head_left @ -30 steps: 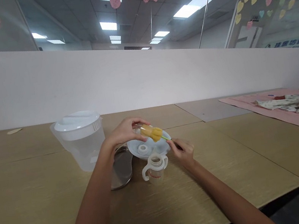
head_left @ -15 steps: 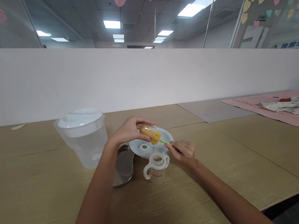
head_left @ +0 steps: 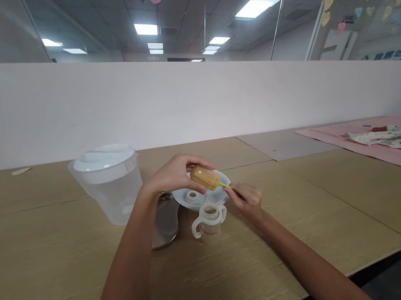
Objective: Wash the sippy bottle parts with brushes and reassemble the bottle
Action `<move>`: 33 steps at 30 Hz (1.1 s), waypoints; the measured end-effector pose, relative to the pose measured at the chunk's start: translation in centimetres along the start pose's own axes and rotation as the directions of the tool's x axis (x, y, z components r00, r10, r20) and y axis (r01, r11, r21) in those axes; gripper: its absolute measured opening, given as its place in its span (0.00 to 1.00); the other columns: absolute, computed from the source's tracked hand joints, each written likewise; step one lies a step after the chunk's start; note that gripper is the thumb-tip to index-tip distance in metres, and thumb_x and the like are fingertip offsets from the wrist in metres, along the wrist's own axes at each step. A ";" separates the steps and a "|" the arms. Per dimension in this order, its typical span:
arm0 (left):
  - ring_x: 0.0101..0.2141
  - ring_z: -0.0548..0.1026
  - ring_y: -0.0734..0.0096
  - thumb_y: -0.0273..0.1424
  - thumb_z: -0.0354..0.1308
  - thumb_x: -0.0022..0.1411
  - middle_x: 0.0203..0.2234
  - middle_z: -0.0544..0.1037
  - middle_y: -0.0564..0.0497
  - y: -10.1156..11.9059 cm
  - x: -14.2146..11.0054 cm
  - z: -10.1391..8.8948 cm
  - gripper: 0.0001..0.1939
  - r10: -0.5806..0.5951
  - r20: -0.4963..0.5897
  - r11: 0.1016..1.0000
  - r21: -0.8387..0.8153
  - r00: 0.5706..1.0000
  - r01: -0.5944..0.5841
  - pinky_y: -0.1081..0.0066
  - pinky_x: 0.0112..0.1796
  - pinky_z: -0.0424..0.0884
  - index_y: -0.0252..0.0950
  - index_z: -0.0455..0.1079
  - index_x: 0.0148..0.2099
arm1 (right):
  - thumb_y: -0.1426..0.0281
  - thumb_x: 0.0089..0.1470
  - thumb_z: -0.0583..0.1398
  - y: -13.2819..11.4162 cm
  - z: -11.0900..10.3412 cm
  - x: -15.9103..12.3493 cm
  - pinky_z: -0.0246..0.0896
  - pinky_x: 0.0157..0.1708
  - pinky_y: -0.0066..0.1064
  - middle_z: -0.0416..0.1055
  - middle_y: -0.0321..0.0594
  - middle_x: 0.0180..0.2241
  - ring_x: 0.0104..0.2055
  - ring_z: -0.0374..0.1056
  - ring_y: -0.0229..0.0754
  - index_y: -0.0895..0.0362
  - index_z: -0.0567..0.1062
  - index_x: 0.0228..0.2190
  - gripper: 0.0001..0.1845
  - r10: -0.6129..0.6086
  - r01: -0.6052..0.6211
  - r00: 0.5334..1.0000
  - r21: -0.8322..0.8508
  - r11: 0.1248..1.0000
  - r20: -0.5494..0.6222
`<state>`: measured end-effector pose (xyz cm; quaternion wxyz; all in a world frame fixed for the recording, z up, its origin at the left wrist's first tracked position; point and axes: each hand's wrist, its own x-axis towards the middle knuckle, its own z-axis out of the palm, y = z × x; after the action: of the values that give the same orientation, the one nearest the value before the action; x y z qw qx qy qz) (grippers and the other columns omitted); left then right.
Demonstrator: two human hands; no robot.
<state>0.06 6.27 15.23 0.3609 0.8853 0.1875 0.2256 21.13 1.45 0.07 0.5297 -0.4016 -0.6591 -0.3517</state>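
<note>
My left hand [head_left: 176, 177] is closed around a small clear bottle [head_left: 199, 172], tilted with its mouth toward the right. A yellow sponge bottle brush [head_left: 214, 182] sits in the mouth and inside it. Its thin green handle is pinched in my right hand [head_left: 246, 201]. Both hands are over a pale blue-white bowl [head_left: 180, 197], in which a white ring cap [head_left: 192, 197] lies. In front of the bowl a clear baby bottle [head_left: 210, 231] stands upright and uncapped, with a white two-handled collar [head_left: 211, 211] around its neck.
A lidded clear pitcher [head_left: 122, 200] stands left of my left hand. Beside the bowl lies a kidney-shaped steel tray [head_left: 165, 223], partly behind my left forearm. A pink cloth [head_left: 330, 140] with several items is far right. A white partition [head_left: 161, 105] rises behind the table [head_left: 313, 218].
The sponge, which stuck out of the bottle's mouth, is now further inside. My left hand has moved slightly right. My right hand has shifted a little up with the handle.
</note>
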 end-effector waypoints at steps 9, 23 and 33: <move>0.43 0.73 0.63 0.27 0.69 0.37 0.41 0.77 0.48 -0.9 0.2 -0.1 0.25 0.000 -0.072 0.999 0.054 0.997 0.004 0.66 0.45 0.67 0.35 0.73 0.43 | 0.72 0.50 0.62 0.1 -0.1 -0.1 0.56 0.20 0.25 0.70 0.36 0.16 0.17 0.63 0.32 0.59 0.74 0.23 0.06 0.035 -0.032 0.995 0.041 0.999 -0.096; 0.43 0.73 0.64 0.28 0.68 0.40 0.42 0.77 0.49 -0.1 0.4 0.8 0.25 0.070 -0.065 0.996 0.062 0.995 -0.066 0.66 0.45 0.66 0.37 0.73 0.44 | 0.69 0.51 0.60 -0.8 0.2 -0.6 0.58 0.21 0.26 0.68 0.37 0.15 0.17 0.63 0.34 0.60 0.74 0.20 0.11 0.221 -0.219 0.975 0.217 0.951 0.015; 0.40 0.73 0.63 0.30 0.67 0.41 0.40 0.77 0.48 0.8 0.6 1.5 0.25 0.054 -0.052 0.993 0.112 0.997 -0.048 0.66 0.41 0.68 0.36 0.72 0.46 | 0.59 0.54 0.54 -2.3 1.0 0.0 0.51 0.18 0.23 0.55 0.31 0.15 0.19 0.53 0.30 0.60 0.65 0.14 0.23 0.678 -0.671 0.721 0.395 0.628 0.146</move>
<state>1.53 5.21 14.98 0.3002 0.9019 0.1866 0.2482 18.64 1.32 -0.19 0.7013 -0.4916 -0.5158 0.0191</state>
